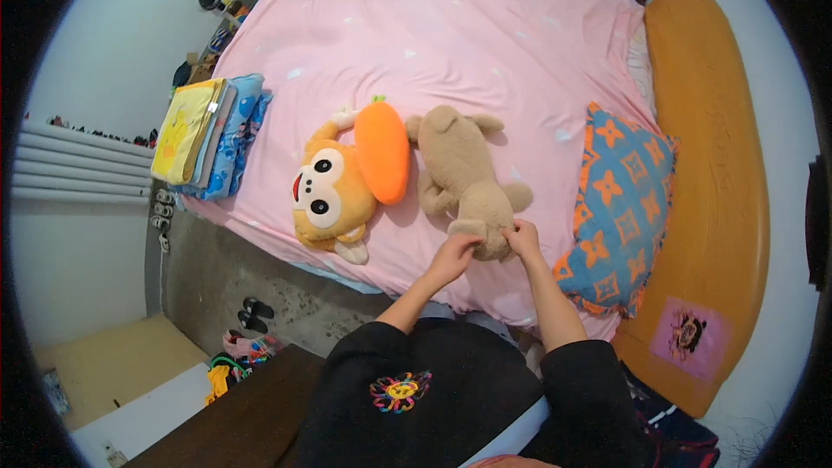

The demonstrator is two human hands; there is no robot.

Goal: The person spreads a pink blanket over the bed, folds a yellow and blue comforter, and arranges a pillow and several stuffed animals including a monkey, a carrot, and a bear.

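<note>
A tan plush animal (pixel 464 160) lies stretched out on the pink bedsheet, its head toward me. My left hand (pixel 453 257) pinches the left side of its head, at an ear. At the other side of the head, my right hand (pixel 523 239) has its fingers closed on the plush. The toy's face is turned away from view. Just left of it lies an orange carrot-shaped plush (pixel 381 153), overlapping a yellow monkey plush (pixel 329 195) with big black-and-white eyes.
A blue-and-orange patterned pillow (pixel 620 208) leans near the wooden headboard (pixel 711 165). Folded blankets (pixel 208 134) are stacked at the bed's left edge. Black slippers (pixel 254 315) lie on the floor, and a dark wooden surface (pixel 234 416) stands at lower left.
</note>
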